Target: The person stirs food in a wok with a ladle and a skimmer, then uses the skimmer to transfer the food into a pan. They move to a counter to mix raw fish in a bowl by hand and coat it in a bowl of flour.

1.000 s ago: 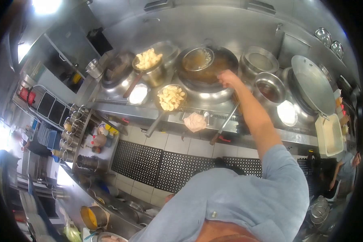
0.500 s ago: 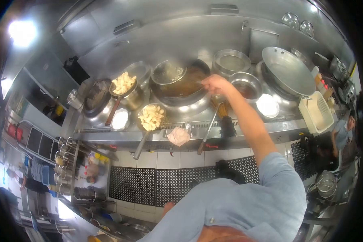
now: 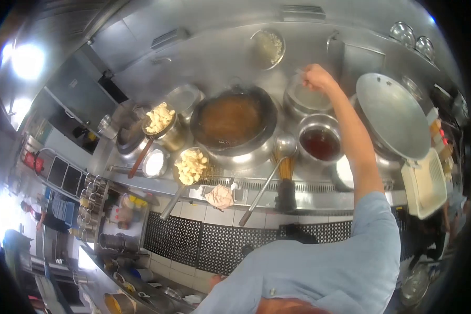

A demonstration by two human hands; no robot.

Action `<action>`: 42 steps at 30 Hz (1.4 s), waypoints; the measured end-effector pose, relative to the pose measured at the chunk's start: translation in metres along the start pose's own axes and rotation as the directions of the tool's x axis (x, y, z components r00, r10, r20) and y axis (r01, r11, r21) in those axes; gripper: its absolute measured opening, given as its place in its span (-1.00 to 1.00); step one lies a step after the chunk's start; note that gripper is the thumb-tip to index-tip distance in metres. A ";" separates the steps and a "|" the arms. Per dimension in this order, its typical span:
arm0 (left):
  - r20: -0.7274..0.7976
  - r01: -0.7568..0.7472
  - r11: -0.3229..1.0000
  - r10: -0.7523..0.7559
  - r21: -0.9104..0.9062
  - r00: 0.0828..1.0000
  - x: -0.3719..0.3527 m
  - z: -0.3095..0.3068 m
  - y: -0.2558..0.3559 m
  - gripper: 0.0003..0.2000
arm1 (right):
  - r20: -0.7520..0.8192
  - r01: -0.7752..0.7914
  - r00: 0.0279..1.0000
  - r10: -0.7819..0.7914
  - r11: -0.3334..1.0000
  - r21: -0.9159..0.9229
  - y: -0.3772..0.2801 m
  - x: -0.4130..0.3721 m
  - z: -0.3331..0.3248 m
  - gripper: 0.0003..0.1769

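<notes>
My right hand is closed round the handle of a round strainer holding pale, fine pieces. The strainer is up at the back, clear of the wok, where brown liquid lies. Below my right hand is a lidded-looking round pot. Only a small patch of my left hand shows beside my shirt, its fingers hidden. Pale chunks fill a strainer on the counter's front edge, and more pale chunks sit in another strainer over a pot.
A ladle leans near a whisk-like brush. A pot of dark red liquid and a big tilted wok stand to the right, by a cream basket. A crumpled cloth lies at the front edge. People are at both sides.
My right hand has moved up and to the right, lifting the strainer from over the wok to the back. The wok's liquid is now in full view.
</notes>
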State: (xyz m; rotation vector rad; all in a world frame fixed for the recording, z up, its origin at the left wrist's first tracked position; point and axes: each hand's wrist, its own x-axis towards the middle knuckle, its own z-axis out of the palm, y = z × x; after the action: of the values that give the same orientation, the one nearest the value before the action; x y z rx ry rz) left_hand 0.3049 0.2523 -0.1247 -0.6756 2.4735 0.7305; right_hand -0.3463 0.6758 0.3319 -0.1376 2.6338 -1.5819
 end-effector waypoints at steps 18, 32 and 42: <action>-0.092 0.199 0.974 -0.209 -0.105 0.974 -0.052 0.058 0.113 -0.62 | -0.025 0.278 0.888 -0.458 0.581 -0.765 0.153 0.155 0.062 -0.75; 0.128 -0.309 0.940 0.291 0.145 0.948 0.083 -0.032 0.032 -0.69 | -0.359 0.175 0.926 -0.113 0.974 0.145 0.130 -0.053 0.022 -0.48; 0.542 -0.725 0.605 0.507 0.329 0.670 0.191 -0.072 0.080 -0.72 | -0.238 0.098 0.879 0.413 0.331 0.939 0.148 -0.400 0.066 -0.46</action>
State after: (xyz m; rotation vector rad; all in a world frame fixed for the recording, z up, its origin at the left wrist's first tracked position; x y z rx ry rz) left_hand 0.0916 0.2072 -0.1486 0.5682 2.3166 0.3136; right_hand 0.0513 0.7315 0.1751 0.6173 1.3007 -2.9917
